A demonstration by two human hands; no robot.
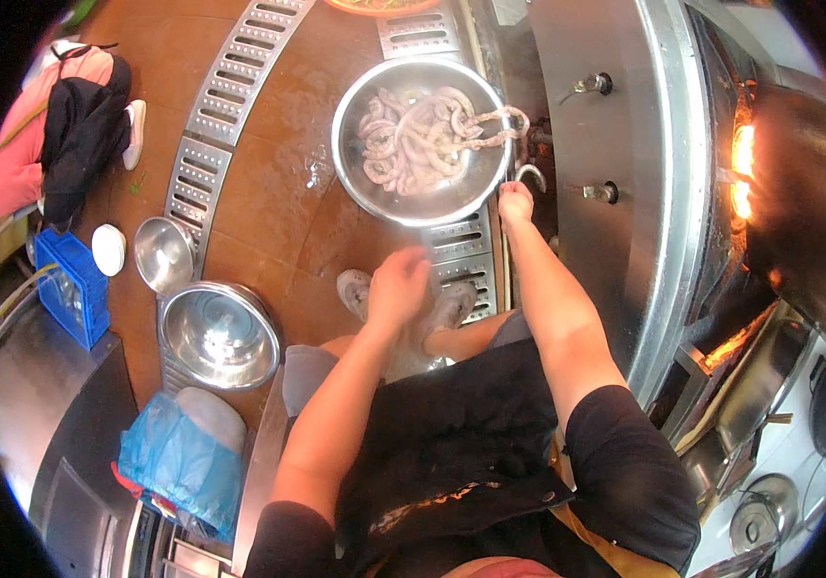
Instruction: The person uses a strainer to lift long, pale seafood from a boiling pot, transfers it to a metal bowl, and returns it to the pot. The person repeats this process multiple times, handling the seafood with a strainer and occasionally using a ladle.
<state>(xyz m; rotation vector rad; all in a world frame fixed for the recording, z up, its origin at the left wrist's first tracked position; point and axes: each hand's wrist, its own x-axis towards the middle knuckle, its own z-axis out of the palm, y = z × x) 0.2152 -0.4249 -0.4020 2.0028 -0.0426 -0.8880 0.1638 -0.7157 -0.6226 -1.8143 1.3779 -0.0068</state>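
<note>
A wide metal basin (355,189) stands on the floor beyond my feet. It holds a heap of pale, tubular meat, which looks like intestines (420,137); some strands hang over its right rim. My right hand (516,202) is closed just outside the rim, around what seems to be a thin dark rod running up along it. Beside that fist is a curved greyish piece (534,175); whether it is metal or meat is unclear. My left hand (400,278), blurred, hovers above my shoes below the basin, fingers loosely bent and holding nothing.
Slotted metal drain covers (214,94) cross the brown floor (275,166). At left are metal bowls (221,336), a blue crate (73,289) and a seated person (73,137). Flames (743,172) burn at the stove, right; taps (590,84) jut from its metal front. A blue plastic bag (181,462) lies lower left.
</note>
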